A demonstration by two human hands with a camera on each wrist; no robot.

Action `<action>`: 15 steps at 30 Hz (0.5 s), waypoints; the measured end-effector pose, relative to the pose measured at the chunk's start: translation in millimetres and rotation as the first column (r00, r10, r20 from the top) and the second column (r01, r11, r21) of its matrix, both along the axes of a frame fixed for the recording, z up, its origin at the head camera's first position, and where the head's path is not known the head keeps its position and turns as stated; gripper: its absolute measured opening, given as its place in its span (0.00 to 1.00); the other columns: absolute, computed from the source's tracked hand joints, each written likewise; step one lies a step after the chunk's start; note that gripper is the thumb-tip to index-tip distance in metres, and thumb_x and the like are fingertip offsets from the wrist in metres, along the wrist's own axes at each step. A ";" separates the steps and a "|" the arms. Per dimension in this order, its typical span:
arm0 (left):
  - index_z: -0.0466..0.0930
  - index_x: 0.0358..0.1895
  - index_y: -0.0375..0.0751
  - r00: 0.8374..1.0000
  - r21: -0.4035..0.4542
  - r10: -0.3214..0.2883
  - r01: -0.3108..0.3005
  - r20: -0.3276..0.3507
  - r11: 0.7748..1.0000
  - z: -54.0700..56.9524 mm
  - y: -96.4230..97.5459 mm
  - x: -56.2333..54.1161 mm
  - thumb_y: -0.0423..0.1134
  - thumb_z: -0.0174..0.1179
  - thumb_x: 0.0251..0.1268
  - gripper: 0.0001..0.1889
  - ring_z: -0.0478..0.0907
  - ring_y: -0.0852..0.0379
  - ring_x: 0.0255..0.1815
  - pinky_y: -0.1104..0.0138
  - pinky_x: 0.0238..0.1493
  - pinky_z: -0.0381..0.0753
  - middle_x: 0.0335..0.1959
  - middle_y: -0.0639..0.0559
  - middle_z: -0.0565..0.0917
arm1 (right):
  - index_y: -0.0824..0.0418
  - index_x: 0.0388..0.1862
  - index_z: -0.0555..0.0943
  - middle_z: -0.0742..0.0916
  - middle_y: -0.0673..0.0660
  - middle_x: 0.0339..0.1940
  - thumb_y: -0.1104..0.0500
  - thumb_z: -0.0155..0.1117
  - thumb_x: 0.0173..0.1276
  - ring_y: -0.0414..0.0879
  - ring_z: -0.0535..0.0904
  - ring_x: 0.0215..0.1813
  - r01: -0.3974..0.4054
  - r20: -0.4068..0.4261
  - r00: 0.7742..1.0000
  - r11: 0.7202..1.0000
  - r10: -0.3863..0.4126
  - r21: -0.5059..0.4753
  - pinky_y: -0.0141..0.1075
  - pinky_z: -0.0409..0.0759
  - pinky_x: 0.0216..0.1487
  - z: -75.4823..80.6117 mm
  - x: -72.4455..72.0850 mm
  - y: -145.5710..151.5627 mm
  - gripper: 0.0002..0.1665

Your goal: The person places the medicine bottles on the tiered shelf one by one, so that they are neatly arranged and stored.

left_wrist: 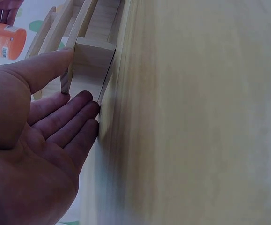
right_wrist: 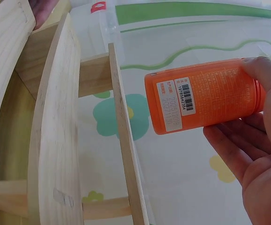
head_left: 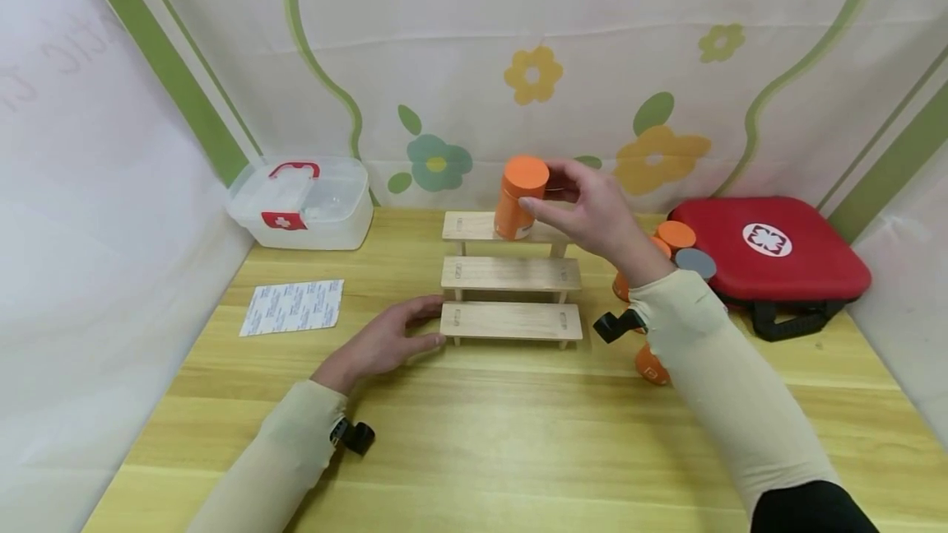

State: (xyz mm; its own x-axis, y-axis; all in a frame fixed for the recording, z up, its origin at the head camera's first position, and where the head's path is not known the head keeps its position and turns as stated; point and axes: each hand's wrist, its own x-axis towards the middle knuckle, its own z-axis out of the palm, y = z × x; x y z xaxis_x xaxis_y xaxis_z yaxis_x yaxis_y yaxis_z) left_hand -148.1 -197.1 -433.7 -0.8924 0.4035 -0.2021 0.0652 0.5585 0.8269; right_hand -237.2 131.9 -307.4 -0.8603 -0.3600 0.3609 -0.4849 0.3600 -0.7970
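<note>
My right hand [head_left: 592,208] grips an orange bottle [head_left: 513,208] near its lid, thumb on one side and fingers on the other. The bottle is upright; in the right wrist view, a gap shows between its base, beside a barcode label [right_wrist: 186,99], and the stand's top tier [right_wrist: 126,136]. The three-tier wooden stand [head_left: 511,321] sits on the table. At its left end, my left hand [head_left: 385,340] holds the lowest tier between thumb and fingers, with the thumb at the front corner and the fingertips around the back corner.
Behind my right forearm stand several bottles with orange lids [head_left: 676,234] and one grey lid [head_left: 694,263]. Another orange bottle [head_left: 652,365] is nearer. A red first-aid case [head_left: 815,261] lies right; a clear box [head_left: 333,216] and a printed sheet [head_left: 292,308] are left.
</note>
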 end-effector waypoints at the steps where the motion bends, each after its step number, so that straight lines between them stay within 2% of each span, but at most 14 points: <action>1: 0.65 0.84 0.43 1.000 0.001 0.000 0.000 0.002 1.000 0.0 -0.1 -0.1 0.45 0.68 0.77 0.37 0.69 0.40 0.83 0.42 0.87 0.62 0.80 0.44 0.75 | 0.67 0.70 0.80 0.88 0.63 0.63 0.60 0.77 0.72 0.56 0.87 0.63 -0.002 0.007 1.000 1.000 0.002 -0.007 0.35 0.87 0.66 -0.2 -1.1 -2.0 0.30; 6: 0.65 0.83 0.43 1.000 0.009 0.002 -0.002 0.010 1.000 -0.5 -1.0 0.0 0.45 0.68 0.77 0.37 0.68 0.40 0.83 0.42 0.87 0.62 0.80 0.44 0.75 | 0.66 0.70 0.80 0.88 0.63 0.64 0.60 0.77 0.72 0.56 0.87 0.64 -0.019 0.029 0.999 0.999 0.020 -0.034 0.35 0.87 0.66 -1.8 -5.0 -12.7 0.30; 15: 0.66 0.83 0.44 1.000 0.006 0.000 0.000 0.003 1.000 -0.7 -1.3 -0.3 0.46 0.68 0.77 0.37 0.69 0.41 0.83 0.43 0.87 0.62 0.80 0.44 0.75 | 0.66 0.71 0.79 0.88 0.63 0.65 0.57 0.76 0.73 0.56 0.87 0.65 -0.028 0.045 0.999 0.999 0.030 -0.040 0.45 0.87 0.69 -5.8 -13.1 -30.2 0.31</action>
